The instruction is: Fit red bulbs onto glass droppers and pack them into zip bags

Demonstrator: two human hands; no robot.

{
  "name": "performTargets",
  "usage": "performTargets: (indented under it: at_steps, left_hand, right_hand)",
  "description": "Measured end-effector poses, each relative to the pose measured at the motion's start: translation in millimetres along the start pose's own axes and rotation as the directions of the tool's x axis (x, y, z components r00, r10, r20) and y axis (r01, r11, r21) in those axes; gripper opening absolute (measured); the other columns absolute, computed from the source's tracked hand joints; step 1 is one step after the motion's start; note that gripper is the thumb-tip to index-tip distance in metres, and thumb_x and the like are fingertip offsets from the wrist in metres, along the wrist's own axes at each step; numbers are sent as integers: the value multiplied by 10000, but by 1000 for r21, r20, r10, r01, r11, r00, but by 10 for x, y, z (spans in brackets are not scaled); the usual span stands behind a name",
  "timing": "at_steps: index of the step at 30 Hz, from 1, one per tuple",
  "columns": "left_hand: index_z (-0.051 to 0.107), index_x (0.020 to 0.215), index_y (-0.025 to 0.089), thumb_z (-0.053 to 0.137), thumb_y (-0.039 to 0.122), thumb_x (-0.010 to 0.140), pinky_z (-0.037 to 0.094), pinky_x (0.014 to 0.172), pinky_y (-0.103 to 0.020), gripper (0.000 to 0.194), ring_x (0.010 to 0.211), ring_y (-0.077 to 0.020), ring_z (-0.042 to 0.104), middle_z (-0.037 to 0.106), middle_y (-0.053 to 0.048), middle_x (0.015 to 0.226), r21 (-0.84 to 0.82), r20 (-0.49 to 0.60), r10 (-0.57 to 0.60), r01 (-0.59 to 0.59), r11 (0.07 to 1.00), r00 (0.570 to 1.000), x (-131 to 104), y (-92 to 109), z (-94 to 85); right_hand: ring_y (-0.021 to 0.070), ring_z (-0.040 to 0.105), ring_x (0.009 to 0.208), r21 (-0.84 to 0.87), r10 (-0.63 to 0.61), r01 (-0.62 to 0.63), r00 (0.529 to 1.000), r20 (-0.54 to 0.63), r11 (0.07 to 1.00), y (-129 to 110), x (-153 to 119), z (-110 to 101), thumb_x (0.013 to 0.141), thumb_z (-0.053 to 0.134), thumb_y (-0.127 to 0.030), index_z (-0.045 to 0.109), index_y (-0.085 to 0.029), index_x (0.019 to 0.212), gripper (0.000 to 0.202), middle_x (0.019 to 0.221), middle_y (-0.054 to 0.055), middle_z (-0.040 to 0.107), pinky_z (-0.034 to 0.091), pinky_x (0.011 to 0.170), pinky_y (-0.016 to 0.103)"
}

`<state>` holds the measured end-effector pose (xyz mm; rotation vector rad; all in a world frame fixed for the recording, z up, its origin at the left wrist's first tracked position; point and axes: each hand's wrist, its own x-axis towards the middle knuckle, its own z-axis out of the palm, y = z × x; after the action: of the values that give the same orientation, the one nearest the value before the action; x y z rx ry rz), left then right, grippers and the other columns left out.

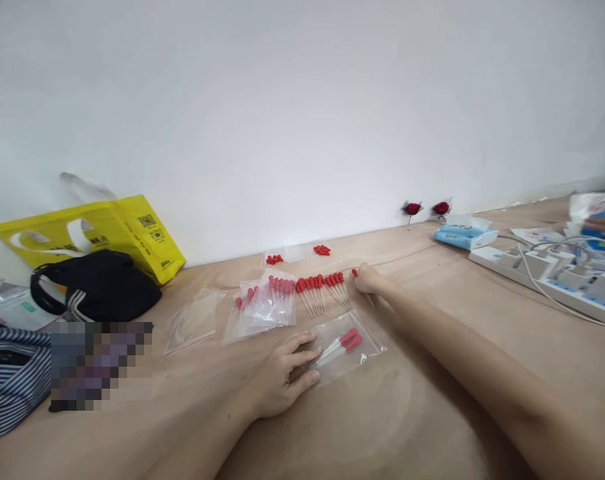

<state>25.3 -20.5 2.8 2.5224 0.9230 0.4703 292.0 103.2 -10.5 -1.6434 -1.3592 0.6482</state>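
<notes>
My left hand rests on the left end of a clear zip bag, fingers spread apart. Inside that bag lie a few glass droppers with red rubber bulbs. Further back, my right hand is closed round a dropper; only its red bulb shows, poking out on the left. Just left of it, several loose droppers lie in a fanned row, bulbs toward the wall. Beside them is a stack of filled zip bags, also holding red-bulbed droppers.
Flat clear bags lie left of the stack. Small red bulbs sit near the wall. A yellow bag and black cloth bag are at left. Tissues and a power strip with cables are at right.
</notes>
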Motion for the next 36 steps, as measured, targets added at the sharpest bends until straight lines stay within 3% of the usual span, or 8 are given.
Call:
performTargets:
  at_steps: [5, 7, 11, 18, 26, 32, 36]
  left_hand:
    - [543, 1150, 221, 502, 262, 799, 352, 979, -420, 356, 1177, -238, 416, 454, -74, 1285, -5, 34, 1, 0, 1000, 999, -5, -2, -7]
    - [537, 1154, 222, 514, 276, 791, 348, 983, -418, 368, 1180, -238, 411, 446, -74, 1291, -6, 30, 7, -7, 1000, 1000, -7, -9, -2]
    - [532, 1156, 237, 528, 282, 782, 355, 976, -419, 377, 1175, -237, 417, 454, -63, 1287, -10, 14, 8, -8, 1000, 1000, -9, -11, 6]
    - [521, 1165, 231, 513, 296, 790, 342, 985, -421, 381, 1191, -236, 398, 439, -67, 1299, 24, 41, -18, 17, 1000, 999, -7, 8, -3]
    - [478, 1200, 232, 502, 284, 798, 339, 984, -413, 406, 1192, -232, 397, 436, -60, 1302, 22, 57, -19, 17, 1000, 998, 3, 57, -32]
    - [445, 1219, 228, 510, 291, 787, 328, 993, -409, 441, 1197, -230, 390, 448, -50, 1295, 28, 50, -28, 27, 999, 998, 2, 63, -41]
    - [419, 1235, 225, 511, 297, 786, 327, 991, -412, 463, 1195, -233, 392, 449, -52, 1294, 26, 44, -30, 29, 999, 999, 4, 67, -36]
  right_hand:
    - [115, 456, 422, 114, 24, -28, 999, 40, 993, 165, -296, -324, 695, 455, -173, 353, -149, 1176, 492, 477, -76, 427, 347, 423, 215]
    - [102, 431, 392, 279, 11, -26, 998, 56, 960, 250, -463, -372, 704, 423, -228, 291, -172, 1206, 522, 484, -94, 411, 341, 393, 205]
    - [87, 433, 396, 532, 31, -37, 999, 21, 846, 345, -715, -312, 657, 474, -306, 288, -203, 1171, 556, 513, -107, 411, 355, 382, 197]
    - [69, 458, 412, 562, 61, -38, 998, -23, 826, 247, -834, -234, 649, 508, -299, 307, -223, 1108, 506, 607, -91, 431, 400, 385, 207]
    - [85, 521, 469, 717, 141, -136, 989, 52, 684, 135, -953, -228, 648, 540, -215, 345, -244, 968, 376, 658, -64, 497, 451, 425, 222]
    - [104, 548, 487, 772, 182, -110, 983, -7, 626, 136, -950, -245, 657, 547, -185, 338, -247, 900, 326, 647, -54, 533, 485, 471, 259]
    - [127, 591, 538, 794, 176, -195, 978, 112, 576, 75, -1025, -203, 701, 532, -223, 344, -237, 843, 236, 616, -40, 555, 512, 555, 300]
